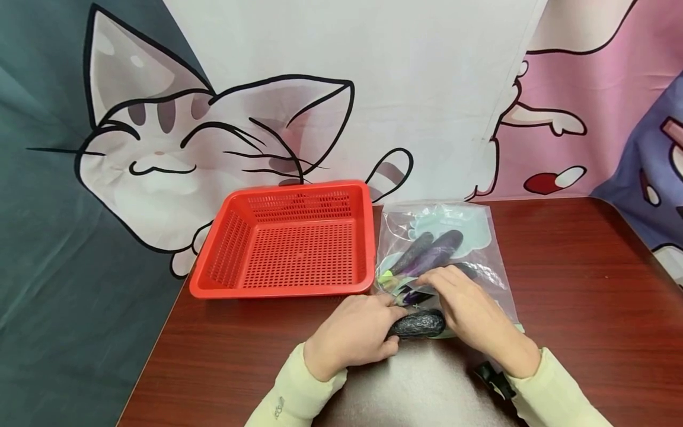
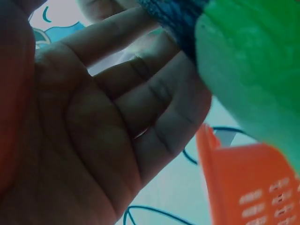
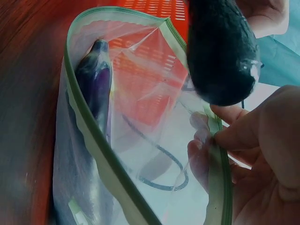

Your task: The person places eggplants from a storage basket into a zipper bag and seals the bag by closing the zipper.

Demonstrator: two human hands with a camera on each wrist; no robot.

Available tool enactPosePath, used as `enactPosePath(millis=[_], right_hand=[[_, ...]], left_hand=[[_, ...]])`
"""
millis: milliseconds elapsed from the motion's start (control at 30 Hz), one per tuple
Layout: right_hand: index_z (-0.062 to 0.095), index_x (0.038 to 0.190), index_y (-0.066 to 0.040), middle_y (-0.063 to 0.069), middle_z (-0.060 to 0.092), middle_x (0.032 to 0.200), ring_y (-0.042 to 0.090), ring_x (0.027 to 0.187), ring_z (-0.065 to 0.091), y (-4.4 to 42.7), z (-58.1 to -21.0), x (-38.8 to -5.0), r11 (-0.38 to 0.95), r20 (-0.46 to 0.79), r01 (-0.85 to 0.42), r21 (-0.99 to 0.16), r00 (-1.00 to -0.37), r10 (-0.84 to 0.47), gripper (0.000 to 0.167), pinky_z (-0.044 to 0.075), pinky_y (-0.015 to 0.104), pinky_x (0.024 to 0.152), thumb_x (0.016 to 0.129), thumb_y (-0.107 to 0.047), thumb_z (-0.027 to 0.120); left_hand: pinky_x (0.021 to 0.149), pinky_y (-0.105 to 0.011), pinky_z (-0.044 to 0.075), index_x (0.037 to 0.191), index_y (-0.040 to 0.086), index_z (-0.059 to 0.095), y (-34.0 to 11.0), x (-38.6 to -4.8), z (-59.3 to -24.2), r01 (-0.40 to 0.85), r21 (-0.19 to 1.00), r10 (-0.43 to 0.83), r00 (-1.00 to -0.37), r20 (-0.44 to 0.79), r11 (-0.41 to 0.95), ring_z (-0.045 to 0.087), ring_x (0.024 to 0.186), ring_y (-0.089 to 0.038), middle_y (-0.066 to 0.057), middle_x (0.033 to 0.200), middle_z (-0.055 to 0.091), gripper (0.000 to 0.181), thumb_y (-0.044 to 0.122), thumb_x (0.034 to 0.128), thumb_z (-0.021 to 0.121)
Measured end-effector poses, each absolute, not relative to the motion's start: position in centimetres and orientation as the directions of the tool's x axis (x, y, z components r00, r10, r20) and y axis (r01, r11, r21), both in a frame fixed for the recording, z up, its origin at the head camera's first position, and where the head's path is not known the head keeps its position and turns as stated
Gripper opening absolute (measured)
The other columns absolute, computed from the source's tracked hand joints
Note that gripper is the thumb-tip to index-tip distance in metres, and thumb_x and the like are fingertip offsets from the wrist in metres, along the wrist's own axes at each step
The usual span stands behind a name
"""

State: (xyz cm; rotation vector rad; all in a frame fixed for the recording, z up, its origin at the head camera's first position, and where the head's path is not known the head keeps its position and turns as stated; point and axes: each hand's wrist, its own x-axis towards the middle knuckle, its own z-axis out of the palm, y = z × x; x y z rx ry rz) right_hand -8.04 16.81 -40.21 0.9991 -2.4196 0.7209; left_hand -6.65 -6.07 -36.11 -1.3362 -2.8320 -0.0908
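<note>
My left hand (image 1: 354, 329) grips a dark, wrinkled-skinned long vegetable (image 1: 418, 324) with a rounded end, in front of the zip bag. In the left wrist view, the fingers of my left hand (image 2: 117, 103) reach up to its dark side. My right hand (image 1: 475, 308) pinches the green-edged rim of the clear zip bag (image 1: 496, 290). The right wrist view shows the bag's mouth spread apart, with the dark vegetable (image 3: 222, 56) above the rim beside my right hand (image 3: 258, 150). Purple eggplants (image 1: 434, 252) lie inside the bag.
A red perforated basket (image 1: 283, 290) stands left of the bag on the brown table (image 1: 576, 284). Cartoon-printed cloth (image 1: 427, 71) hangs behind the table. A blurred green shape (image 2: 253, 61) fills the left wrist view's upper right; I cannot tell what it is.
</note>
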Motion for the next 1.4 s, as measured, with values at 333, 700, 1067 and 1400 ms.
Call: enactPosePath(millis=[333, 700, 1067, 1400], right_hand=[[0.065, 0.111, -0.007, 0.001, 0.064, 0.109, 0.017, 0.099, 0.059, 16.8, -40.2, -8.0, 0.611, 0.547, -0.73, -0.305, -0.66, -0.516, 0.033, 0.046, 0.029, 0.085, 0.087, 0.01, 0.051], [0.065, 0.11, -0.006, 0.001, 0.064, 0.108, 0.017, 0.098, 0.059, 16.8, -40.2, -8.0, 0.61, 0.554, -0.734, -0.3, -0.654, -0.515, 0.032, 0.044, 0.028, 0.085, 0.086, 0.011, 0.052], [0.065, 0.11, -0.007, 0.0, 0.064, 0.107, 0.016, 0.096, 0.058, 16.7, -40.2, -8.0, 0.603, 0.561, -0.741, -0.295, -0.645, -0.518, 0.034, 0.045, 0.029, 0.083, 0.085, 0.013, 0.052], [0.065, 0.109, -0.007, 0.0, 0.064, 0.107, 0.016, 0.095, 0.058, 16.7, -40.2, -8.0, 0.608, 0.559, -0.738, -0.292, -0.647, -0.518, 0.034, 0.044, 0.029, 0.083, 0.085, 0.013, 0.053]], left_hand=[[0.058, -0.028, 0.05, 0.1, 0.019, 0.072, -4.4, -6.3, -37.4, 0.778, -0.001, 0.776, -0.627, 0.067, 0.629, 0.063, 0.073, -0.011, 0.006, 0.087, 0.063, 0.025, 0.034, 0.0803, 0.075], [0.052, -0.029, 0.048, 0.091, 0.016, 0.069, -2.6, -5.8, -39.1, 0.74, -0.121, 0.746, -0.634, 0.205, 0.662, 0.062, 0.064, -0.013, 0.004, 0.083, 0.061, 0.023, 0.038, 0.0829, 0.071], [0.046, -0.029, 0.047, 0.089, 0.017, 0.066, -1.3, -5.8, -40.6, 0.69, -0.102, 0.671, -0.643, 0.369, 0.717, 0.061, 0.056, -0.014, 0.005, 0.076, 0.062, 0.026, 0.039, 0.0799, 0.076], [0.045, -0.028, 0.044, 0.086, 0.021, 0.063, -0.5, -5.7, -41.3, 0.656, -0.067, 0.616, -0.664, 0.424, 0.752, 0.063, 0.055, -0.016, 0.005, 0.073, 0.063, 0.028, 0.041, 0.0771, 0.08]])
